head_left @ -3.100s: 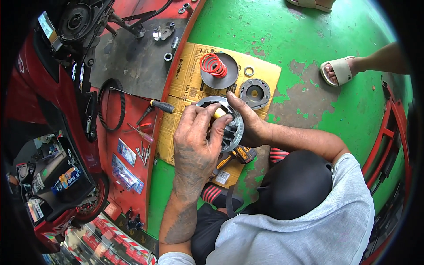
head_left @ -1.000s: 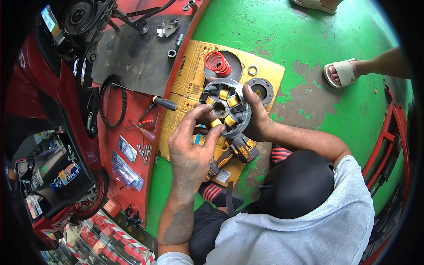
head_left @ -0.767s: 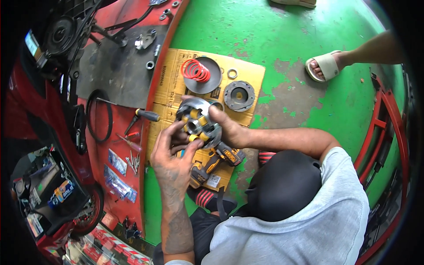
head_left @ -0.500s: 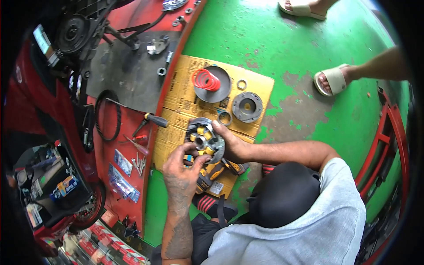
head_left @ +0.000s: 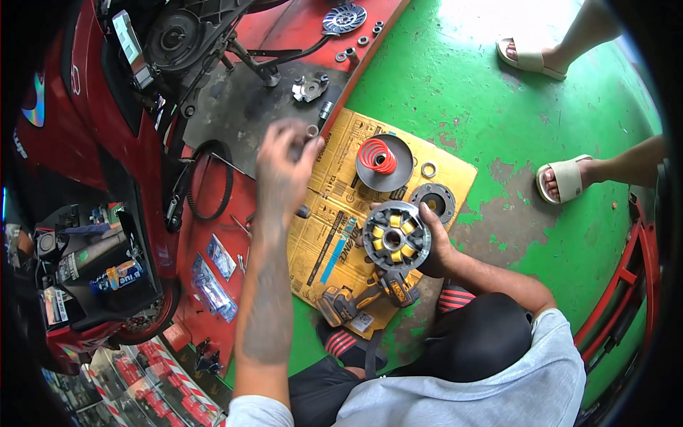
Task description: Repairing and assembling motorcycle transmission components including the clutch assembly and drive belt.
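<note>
My right hand (head_left: 439, 249) grips a variator (head_left: 396, 238), a round metal scooter drive part with yellow rollers set around a central bore. Its open face is toward me, above the cardboard. My left hand (head_left: 284, 160) reaches out over the red bench edge, smeared by motion. At its fingertips is a small metal ring (head_left: 311, 131), beside a socket (head_left: 325, 110) on the dark mat. Whether the fingers hold that ring I cannot tell. Beyond the variator lies a dark round pulley (head_left: 400, 174) with a red coil spring (head_left: 376, 156) on it.
A flanged round part (head_left: 442, 193), partly covered, and a thin ring (head_left: 428, 169) lie on the cardboard (head_left: 306, 263). Near my feet is a yellow cordless drill (head_left: 395, 290). A red scooter (head_left: 107, 128) stands left by a drive belt (head_left: 226, 192). Another person's sandalled foot (head_left: 565, 178) is at right.
My left hand has left the variator and moved forward to the bench edge. The right hand still holds the variator, now turned more face-up. The whole view has shifted toward the left.
</note>
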`<state>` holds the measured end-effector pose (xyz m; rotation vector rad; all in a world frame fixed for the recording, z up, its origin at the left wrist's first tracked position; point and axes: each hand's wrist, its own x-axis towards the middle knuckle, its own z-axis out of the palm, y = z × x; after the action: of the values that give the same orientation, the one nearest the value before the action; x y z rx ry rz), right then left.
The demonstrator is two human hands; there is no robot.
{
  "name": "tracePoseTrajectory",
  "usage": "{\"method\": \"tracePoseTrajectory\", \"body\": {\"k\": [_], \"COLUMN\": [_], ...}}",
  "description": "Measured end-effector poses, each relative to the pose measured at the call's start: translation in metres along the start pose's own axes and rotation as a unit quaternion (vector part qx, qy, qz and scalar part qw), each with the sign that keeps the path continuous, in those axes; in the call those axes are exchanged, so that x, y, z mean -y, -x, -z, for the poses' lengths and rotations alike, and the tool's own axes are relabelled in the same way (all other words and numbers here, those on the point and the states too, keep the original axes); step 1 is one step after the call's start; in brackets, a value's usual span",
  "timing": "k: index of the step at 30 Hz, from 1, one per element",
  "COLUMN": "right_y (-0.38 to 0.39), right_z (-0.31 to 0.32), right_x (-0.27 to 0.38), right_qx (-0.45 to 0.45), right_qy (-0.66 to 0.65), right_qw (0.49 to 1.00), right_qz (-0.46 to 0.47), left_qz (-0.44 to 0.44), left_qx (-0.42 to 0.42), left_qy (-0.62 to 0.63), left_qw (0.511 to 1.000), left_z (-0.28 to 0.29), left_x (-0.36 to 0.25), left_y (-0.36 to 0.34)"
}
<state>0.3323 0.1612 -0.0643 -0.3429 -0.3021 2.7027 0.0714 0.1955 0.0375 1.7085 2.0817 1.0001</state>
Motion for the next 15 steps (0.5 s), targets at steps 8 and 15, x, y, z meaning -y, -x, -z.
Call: {"method": "tracePoseTrajectory", "body": {"k": [8,15], "right_y": [0.009,0.006], "right_z": [0.012,0.015], "right_x": [0.012,0.041], "right_qx": [0.019,0.036], "right_qy": [-0.016,-0.012], "right_qw": [0.999,0.999], "right_qz": [-0.037,-0.030], "left_qz": [0.034,0.046], "left_qx": [0.299,0.437], "left_qy": [-0.321,-0.359], "left_qw": [0.898,0.823], "left_z": [-0.039,-0.054], "left_x": [0.060,0.089], "left_y": [-0.169,-0.212]}}
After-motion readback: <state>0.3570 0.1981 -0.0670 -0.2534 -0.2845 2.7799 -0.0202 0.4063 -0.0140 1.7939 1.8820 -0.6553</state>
